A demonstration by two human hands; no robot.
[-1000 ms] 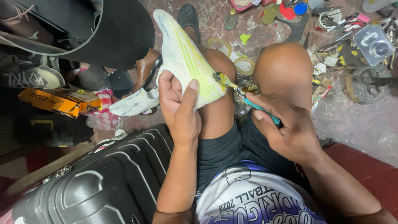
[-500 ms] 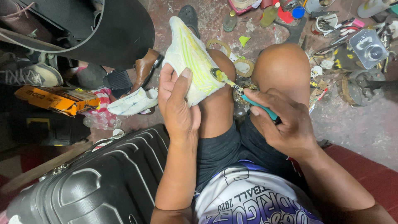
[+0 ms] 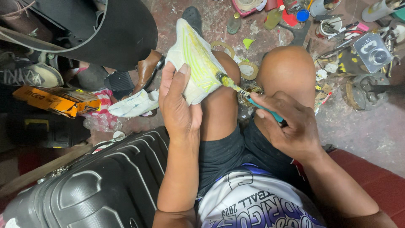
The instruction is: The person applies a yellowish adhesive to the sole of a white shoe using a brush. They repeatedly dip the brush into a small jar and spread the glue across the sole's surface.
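My left hand (image 3: 179,107) grips a white shoe sole with yellow-green lines (image 3: 196,63), holding it sole-up over my left knee. My right hand (image 3: 291,126) holds a small brush with a teal handle (image 3: 257,103). Its glue-coated tip touches the sole's right edge. Both knees point away from me, above a stained concrete floor.
A black hard-shell suitcase (image 3: 93,190) lies at my lower left. A white shoe (image 3: 135,104), an orange box (image 3: 59,100) and dark shoes (image 3: 25,74) sit to the left. Small bottles (image 3: 274,17), tape rolls (image 3: 249,69) and several tools clutter the floor ahead and right.
The sole has tilted slightly and shifted left in my left hand. The brush tip stays against its right edge, moving a little along it.
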